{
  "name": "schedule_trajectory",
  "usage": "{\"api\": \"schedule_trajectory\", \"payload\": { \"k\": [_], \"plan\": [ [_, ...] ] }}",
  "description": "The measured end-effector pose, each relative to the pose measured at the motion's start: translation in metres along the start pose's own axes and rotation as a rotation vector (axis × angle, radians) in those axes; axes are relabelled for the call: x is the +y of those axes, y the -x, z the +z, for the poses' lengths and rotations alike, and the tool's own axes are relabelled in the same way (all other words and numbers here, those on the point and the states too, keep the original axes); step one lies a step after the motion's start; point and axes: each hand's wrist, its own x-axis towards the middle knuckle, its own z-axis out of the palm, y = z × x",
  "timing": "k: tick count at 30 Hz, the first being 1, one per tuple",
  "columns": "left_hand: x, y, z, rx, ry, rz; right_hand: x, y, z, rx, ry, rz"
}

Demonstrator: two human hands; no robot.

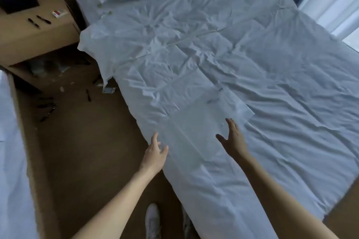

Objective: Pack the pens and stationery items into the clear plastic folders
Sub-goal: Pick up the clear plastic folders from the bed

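Apparently at the folder-readying step: both hands, left hand (155, 153) and right hand (232, 137), hover spread and empty either side of a clear folder (196, 132) at lower centre. Next, fetch pens (38, 21), upper left.

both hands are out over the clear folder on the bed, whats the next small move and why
Probably lower both hands to grip the clear folder by its edges: left hand and right hand flank it, open and empty, and no pens lie on the bed.

Clear glossy plastic folders (196, 122) w/ smooth sheen; matt wrinkled white cloth sheet (272, 75); smooth wood-look nightstand (38, 40).
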Motion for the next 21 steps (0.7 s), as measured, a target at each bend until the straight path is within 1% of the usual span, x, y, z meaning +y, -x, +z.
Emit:
{"api": "schedule_trajectory", "payload": {
  "k": [4, 11, 18, 21],
  "plan": [
    [0.000, -0.029, 0.026, -0.027, 0.015, -0.100, 0.025, -0.044, 0.000, 0.007, 0.012, 0.013],
    [-0.024, -0.070, 0.058, 0.025, -0.010, -0.270, 0.063, -0.106, 0.013, -0.013, 0.047, 0.007],
    [-0.032, -0.093, 0.083, 0.051, -0.029, -0.312, 0.090, -0.153, 0.020, -0.001, 0.107, 0.005],
    [-0.031, -0.103, 0.092, 0.088, 0.002, -0.333, 0.104, -0.174, 0.019, 0.025, 0.120, 0.019]
  ]
}}
